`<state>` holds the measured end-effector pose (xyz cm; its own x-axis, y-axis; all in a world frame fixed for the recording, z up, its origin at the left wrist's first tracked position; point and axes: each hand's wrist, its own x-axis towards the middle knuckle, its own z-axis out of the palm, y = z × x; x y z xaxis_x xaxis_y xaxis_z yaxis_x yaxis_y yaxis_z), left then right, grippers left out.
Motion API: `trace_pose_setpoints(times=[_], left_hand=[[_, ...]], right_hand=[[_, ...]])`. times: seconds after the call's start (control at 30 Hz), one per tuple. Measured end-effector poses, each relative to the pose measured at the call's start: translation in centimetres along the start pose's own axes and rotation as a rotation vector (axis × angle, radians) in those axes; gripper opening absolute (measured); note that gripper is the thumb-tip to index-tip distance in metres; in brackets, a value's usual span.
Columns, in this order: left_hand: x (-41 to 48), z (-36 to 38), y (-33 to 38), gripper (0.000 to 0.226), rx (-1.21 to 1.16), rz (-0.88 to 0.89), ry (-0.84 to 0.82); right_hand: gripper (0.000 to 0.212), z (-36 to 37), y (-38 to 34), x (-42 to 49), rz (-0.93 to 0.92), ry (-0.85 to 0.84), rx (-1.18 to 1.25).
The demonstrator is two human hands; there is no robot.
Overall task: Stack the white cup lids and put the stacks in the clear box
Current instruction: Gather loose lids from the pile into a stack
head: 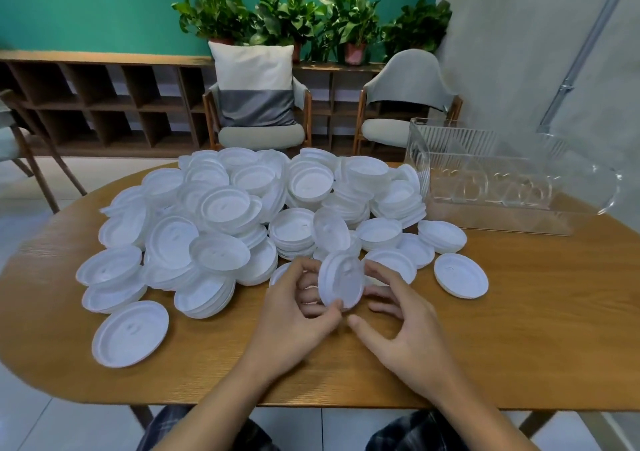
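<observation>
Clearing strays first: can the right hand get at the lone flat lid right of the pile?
Probably yes. The lone lid lies on bare table just right of the right hand, with nothing between them, and the left hand holds the upright lid.

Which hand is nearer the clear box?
Right. The right hand lies in front and left of the clear box; the left hand, pinching a lid, is farther left.

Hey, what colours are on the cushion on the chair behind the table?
The cushion is white on top with a grey lower part, seen plainly in the head view.
</observation>
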<state>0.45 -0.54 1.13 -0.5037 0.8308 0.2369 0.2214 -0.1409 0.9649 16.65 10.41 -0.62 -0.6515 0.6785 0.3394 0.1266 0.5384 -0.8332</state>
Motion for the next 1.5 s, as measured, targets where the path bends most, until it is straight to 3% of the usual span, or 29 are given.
trace_pose_setpoints(times=[0.1, 0.17, 0.33, 0.5, 0.6, 0.77, 0.9, 1.07, 1.17, 1.5], left_hand=[[0.1, -0.3, 0.3, 0.052, -0.097, -0.087, -0.072], [0.0, -0.4, 0.4, 0.054, -0.116, -0.100, -0.103], [-0.2, -0.5, 0.0, 0.052, -0.043, -0.001, -0.036], [-0.5, -2.7, -1.2, 0.040, 0.395, 0.272, 0.143], [-0.6, -4.9, -2.6, 0.026, 0.704, 0.399, 0.109], [-0.8, -5.1, -3.4, 0.028, 0.900, 0.447, 0.021], [-0.8, -5.3, -3.7, 0.014, 0.876, 0.400, 0.022], [-1.0, -5.2, -3.0, 0.028, 0.833, 0.395, 0.080], [-1.1, -5.2, -2.7, 0.023, 0.787, 0.372, 0.074], [-1.0, -5.2, -1.7, 0.012, 0.378, 0.287, 0.152]], right_hand=[[0.080, 0.5, -0.2, 0.2, -0.007, -0.024, 0.030], [0.075, 0.6, -0.5, 0.4, 0.001, 0.017, 0.051], [0.070, 0.9, -0.6, 0.3, 0.015, 0.038, 0.051], [0.074, 0.6, -0.4, 0.0, -0.053, -0.053, -0.102], [0.074, 0.6, -0.5, -0.1, -0.094, -0.114, -0.235], [0.077, 0.9, -0.2, -0.5, -0.075, -0.172, -0.341], [0.079, 0.9, -0.4, -0.7, -0.063, -0.219, -0.418], [0.076, 1.2, -0.6, -0.7, -0.063, -0.185, -0.436], [0.077, 1.3, -0.6, -0.7, -0.080, -0.195, -0.464], [0.123, 0.7, -2.0, -0.4, -0.065, -0.387, -0.619]])
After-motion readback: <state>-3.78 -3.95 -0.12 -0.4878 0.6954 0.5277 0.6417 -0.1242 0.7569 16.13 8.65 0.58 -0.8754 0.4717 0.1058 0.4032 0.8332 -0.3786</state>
